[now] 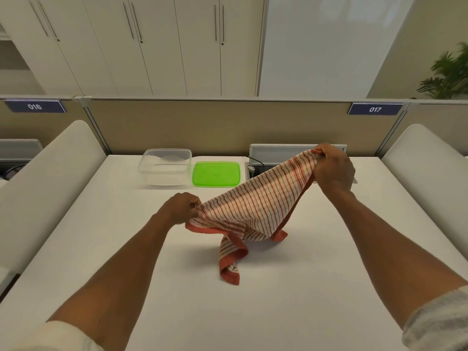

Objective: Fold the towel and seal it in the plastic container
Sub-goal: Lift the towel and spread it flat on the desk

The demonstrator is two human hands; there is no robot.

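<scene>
Container (166, 167) & lid (216, 174) crowd far edge w/ socket box (291, 153); table (126, 236) sides free.

We see a white surface (278, 312) with rounded white side panels left (50, 178) and right (428, 173). A beige partition (215, 125) runs along the back, carrying two blue number plates: "016" (34, 106) at left, "017" (375, 109) at right. A grey socket box (278, 150) sits at the surface's back edge, a dark cable (255, 160) plugged in. Behind the partition we see white cabinets (152, 46) with slim bar handles. A green plant (450, 72), blurred, stands far right.
</scene>
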